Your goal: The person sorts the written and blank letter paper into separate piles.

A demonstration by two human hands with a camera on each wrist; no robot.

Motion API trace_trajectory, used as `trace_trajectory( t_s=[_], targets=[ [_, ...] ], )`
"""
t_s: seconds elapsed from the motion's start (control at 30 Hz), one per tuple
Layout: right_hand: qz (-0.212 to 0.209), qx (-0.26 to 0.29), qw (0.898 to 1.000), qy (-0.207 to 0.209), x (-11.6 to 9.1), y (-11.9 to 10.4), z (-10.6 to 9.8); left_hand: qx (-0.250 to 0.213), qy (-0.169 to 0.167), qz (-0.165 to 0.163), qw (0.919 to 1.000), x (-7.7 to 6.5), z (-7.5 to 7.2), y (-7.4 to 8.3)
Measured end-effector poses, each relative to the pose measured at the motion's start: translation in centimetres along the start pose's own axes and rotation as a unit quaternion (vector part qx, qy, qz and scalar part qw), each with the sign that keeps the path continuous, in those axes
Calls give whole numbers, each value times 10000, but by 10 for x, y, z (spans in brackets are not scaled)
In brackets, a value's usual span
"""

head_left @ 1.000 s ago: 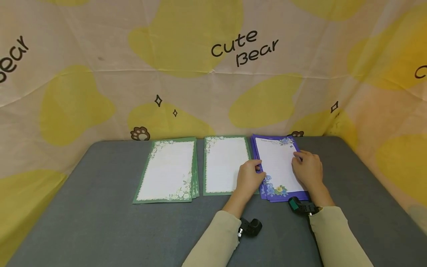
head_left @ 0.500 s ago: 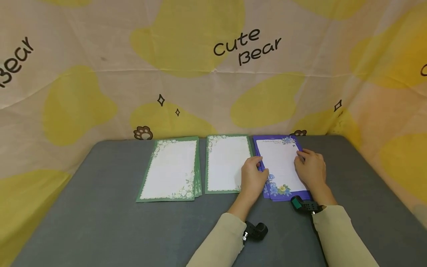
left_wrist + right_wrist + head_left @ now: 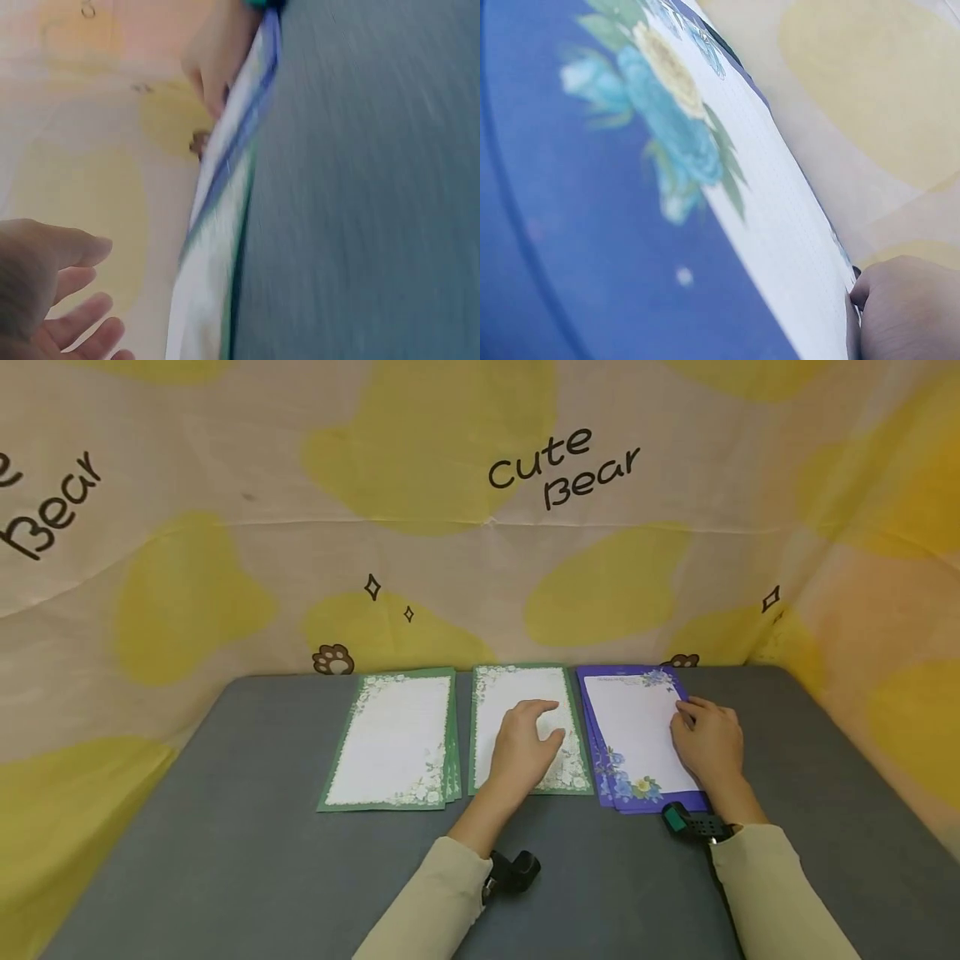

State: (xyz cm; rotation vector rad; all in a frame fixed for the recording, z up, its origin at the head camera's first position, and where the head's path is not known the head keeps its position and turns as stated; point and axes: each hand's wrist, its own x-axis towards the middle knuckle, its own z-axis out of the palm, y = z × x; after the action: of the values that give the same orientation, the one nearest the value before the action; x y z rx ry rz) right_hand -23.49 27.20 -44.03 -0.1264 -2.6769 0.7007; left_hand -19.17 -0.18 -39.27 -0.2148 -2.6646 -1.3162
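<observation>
Purple-bordered letter paper with blue flowers lies at the right of the table, its sheets slightly offset in a stack. My right hand pinches its right edge; the right wrist view shows the curled fingers right at that margin, with the fingertips partly hidden. Green-bordered letter paper with white flowers lies in the middle. Over it is my left hand, thumb and fingers spread apart with nothing between them, as the left wrist view also shows.
Another stack of green-bordered letter paper lies to the left, sheets fanned a little at its right side. All rest on a grey table. A yellow-patterned cloth hangs behind the far edge. Black wrist cameras sit on both wrists.
My left hand has let go of the purple paper's left edge, opened, and moved left over the middle green paper. My right hand stays at the purple paper's right edge. The view shifts slightly.
</observation>
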Motion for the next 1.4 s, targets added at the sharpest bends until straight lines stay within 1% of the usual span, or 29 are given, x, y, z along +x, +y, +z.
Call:
trace_trajectory(
  t_s=[0.1,0.17,0.3,0.4,0.47,0.57,0.7,0.8,0.9,1.0,1.07,1.13,1.2,1.27,1.3,1.4],
  targets=[
    [32,11,10000,-1,-1,2,-1,200,125,-8,9997,2,-11,-15],
    [43,2,10000,-20,-1,2,-1,249,258,-45,9993,3,-18,-26],
    [63,7,10000,-33,0,1,0,315,554,-307,9975,5,-30,-45],
    [91,-39,9999,-46,0,2,0,377,638,-533,9958,7,-34,-56],
    [98,-82,9999,-62,0,3,-1,421,617,-602,9954,8,-35,-60],
    [86,-115,9999,-88,-1,3,-2,504,618,-561,9952,10,-34,-64],
    [37,-179,9996,-202,-2,3,-4,870,641,-584,9924,10,-31,-67],
    [-81,-367,9987,-352,0,1,-6,1103,709,-624,9894,9,-30,-67],
    [-256,-526,9974,-415,1,-5,-10,1162,793,-609,9882,9,-30,-68],
    [-275,-256,9988,-304,2,-15,-11,1106,847,-620,9883,9,-29,-69],
    [-287,129,9993,-217,3,-26,-9,1033,869,-642,9888,10,-29,-70],
    [-322,605,9973,-261,2,-39,-4,936,913,-667,9892,10,-27,-71],
    [-469,962,9932,-462,-1,-53,2,834,953,-688,9896,11,-26,-71],
    [-622,1236,9874,-763,-5,-67,9,727,1016,-692,9898,11,-25,-71],
    [-715,1308,9844,-940,-7,-73,11,681,1040,-687,9899,12,-25,-71],
    [-963,1261,9777,-1379,-14,-89,18,580,1077,-693,9901,11,-24,-72]
  ],
)
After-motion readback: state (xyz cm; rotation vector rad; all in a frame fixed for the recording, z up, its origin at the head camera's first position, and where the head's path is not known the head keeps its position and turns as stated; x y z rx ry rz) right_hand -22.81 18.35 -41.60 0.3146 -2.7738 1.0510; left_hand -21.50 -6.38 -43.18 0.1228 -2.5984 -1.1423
